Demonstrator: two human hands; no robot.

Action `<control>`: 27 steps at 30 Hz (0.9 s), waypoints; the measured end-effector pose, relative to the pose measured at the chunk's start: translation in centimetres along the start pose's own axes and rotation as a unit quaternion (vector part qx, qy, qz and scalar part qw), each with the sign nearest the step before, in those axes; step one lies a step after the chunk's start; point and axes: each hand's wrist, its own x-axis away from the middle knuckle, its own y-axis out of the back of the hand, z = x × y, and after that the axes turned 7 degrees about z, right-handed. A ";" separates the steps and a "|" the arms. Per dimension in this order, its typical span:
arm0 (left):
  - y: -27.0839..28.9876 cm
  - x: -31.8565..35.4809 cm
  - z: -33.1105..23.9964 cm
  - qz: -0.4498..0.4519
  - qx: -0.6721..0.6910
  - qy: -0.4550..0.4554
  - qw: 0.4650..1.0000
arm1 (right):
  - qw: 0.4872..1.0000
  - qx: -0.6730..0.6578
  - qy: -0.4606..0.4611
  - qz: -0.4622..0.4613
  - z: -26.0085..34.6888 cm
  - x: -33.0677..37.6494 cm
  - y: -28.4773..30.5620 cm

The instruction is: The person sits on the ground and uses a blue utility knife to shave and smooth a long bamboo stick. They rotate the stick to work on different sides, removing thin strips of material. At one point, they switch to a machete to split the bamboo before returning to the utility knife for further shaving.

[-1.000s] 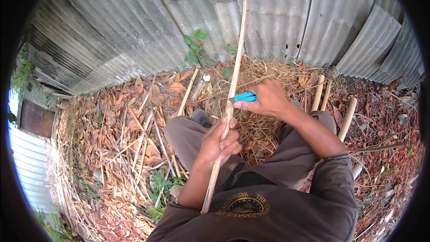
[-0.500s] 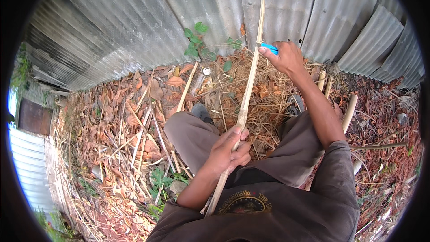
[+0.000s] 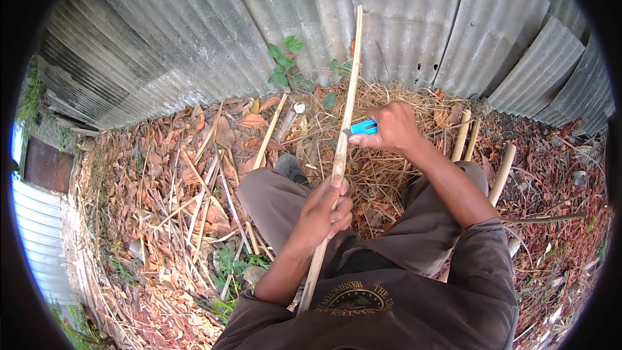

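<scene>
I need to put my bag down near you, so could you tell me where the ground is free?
Little is bare. The leaf litter between the metal fence and the left knee holds only thin sticks. The straw ahead is crowded by the stick, both hands, and poles on the right.

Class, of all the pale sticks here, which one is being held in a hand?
The long stick gripped by the left hand; the others lie loose on the leaves.

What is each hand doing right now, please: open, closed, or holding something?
Left hand: closed around the long bamboo stick, near its lower half.
Right hand: closed on a blue-handled knife, held against the stick.
</scene>
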 end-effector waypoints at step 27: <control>-1.4 1.7 1.8 0.078 -0.086 0.082 0.990 | 0.968 0.043 -0.237 -0.078 -14.0 -4.1 4.9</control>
